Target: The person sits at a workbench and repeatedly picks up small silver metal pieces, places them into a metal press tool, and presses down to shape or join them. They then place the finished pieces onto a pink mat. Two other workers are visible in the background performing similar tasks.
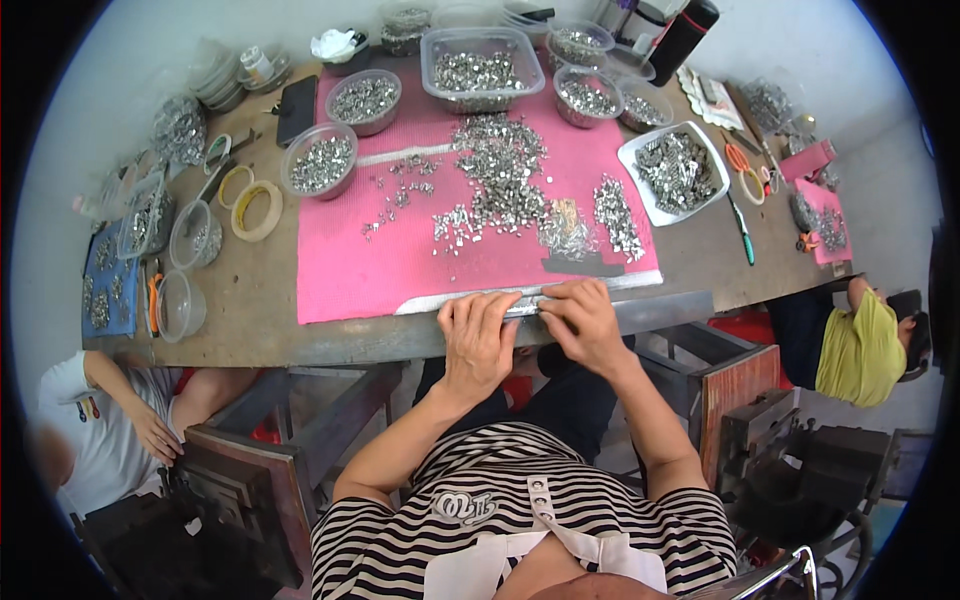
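At the front edge of the pink mat [400,270], my left hand [477,345] and my right hand [588,325] are close together, fingers bent and pinched. Between their fingertips is a small silvery metal piece [524,305]; its exact kind is too small to make out. Just beyond my right hand lies a dark grey strip [585,266]. Behind it are a patch of thin silvery pieces [568,238], a large spread of small metal parts [500,170] and a narrower pile of metal parts [618,218].
Clear tubs of metal parts [480,75] [322,165] line the mat's far side. A white square dish [680,170] stands right, near a green-handled tool [746,240]. Tape rolls [256,212] lie left. Co-workers sit at left [120,420] and right [860,350].
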Demonstrator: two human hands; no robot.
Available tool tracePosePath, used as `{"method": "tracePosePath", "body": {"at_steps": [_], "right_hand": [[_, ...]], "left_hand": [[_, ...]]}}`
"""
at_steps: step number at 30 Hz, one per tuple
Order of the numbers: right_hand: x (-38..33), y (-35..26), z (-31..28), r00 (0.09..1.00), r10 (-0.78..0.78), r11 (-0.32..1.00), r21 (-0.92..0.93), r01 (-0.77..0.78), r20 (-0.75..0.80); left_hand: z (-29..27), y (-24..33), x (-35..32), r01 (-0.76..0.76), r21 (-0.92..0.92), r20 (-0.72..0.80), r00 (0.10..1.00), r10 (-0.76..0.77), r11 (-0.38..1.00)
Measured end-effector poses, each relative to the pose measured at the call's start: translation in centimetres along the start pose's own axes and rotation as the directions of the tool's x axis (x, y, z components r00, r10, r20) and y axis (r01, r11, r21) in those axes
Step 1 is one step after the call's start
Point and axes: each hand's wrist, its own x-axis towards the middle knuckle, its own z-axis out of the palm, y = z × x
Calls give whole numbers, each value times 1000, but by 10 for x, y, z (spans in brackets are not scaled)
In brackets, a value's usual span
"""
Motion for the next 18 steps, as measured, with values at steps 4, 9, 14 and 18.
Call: {"method": "tracePosePath", "body": {"at_steps": [4,9,14,18], "right_hand": [[47,36,-3,996,22,1000,5,-22,-89],[142,87,26,978,204,979,0,-205,-34],[170,119,63,975,224,956,-190,-222,-13],[167,125,62,967,254,962,-103,-253,-1]], "left_hand": [[-21,-17,37,-46,10,149,988,44,999],[8,-92,137,-137,115,52,990,132,984],[50,-135,185,-47,225,89,996,28,973],[56,-149,189,-61,90,91,994,53,994]]}}
